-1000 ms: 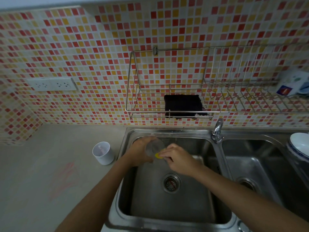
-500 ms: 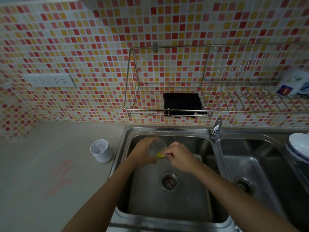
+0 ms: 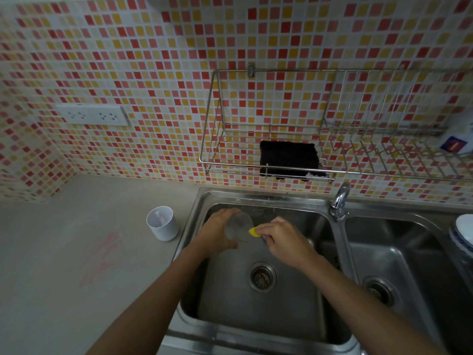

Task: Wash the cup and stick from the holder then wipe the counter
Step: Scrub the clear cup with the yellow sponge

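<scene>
My left hand (image 3: pixel 215 233) grips a clear cup (image 3: pixel 239 226) over the left sink basin (image 3: pixel 261 313), mouth turned to the right. My right hand (image 3: pixel 282 239) pinches a yellow sponge (image 3: pixel 254 232) against the cup's rim. A white holder (image 3: pixel 162 223) stands on the counter left of the sink, with a pale stick-like item (image 3: pixel 160 218) inside it. Red smears (image 3: pixel 101 257) mark the grey counter (image 3: pixel 64 290) in front of the holder.
A wire rack (image 3: pixel 266 165) on the tiled wall holds a black cloth (image 3: pixel 289 160). The faucet (image 3: pixel 340 201) stands between the two basins. A white and blue bowl (image 3: pixel 464 231) sits at the right edge. A double power socket (image 3: pixel 93 115) is on the wall at left.
The view has shifted slightly. Both hands stay over the left basin, with the sponge rubbing at the cup's rim in small motions.
</scene>
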Demonstrator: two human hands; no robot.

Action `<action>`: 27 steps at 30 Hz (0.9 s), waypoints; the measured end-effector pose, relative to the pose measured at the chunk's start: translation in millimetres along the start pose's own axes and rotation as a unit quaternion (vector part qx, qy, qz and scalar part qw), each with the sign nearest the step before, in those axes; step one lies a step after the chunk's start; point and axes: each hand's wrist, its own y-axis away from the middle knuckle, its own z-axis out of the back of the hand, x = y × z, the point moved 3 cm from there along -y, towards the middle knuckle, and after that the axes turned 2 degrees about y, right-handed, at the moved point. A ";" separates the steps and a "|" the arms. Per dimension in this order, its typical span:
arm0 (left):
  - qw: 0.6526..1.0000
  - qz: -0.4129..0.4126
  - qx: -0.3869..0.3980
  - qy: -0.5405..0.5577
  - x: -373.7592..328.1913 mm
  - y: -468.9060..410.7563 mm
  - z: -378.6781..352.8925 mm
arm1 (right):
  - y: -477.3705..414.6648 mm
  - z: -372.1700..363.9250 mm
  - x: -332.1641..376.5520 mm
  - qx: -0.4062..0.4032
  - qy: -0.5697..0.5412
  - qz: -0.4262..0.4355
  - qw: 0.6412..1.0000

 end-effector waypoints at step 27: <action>0.984 0.043 -0.155 0.078 20.7 -5.7 22.7 | -192.4 70.7 20.5 -0.127 0.057 -0.204 0.969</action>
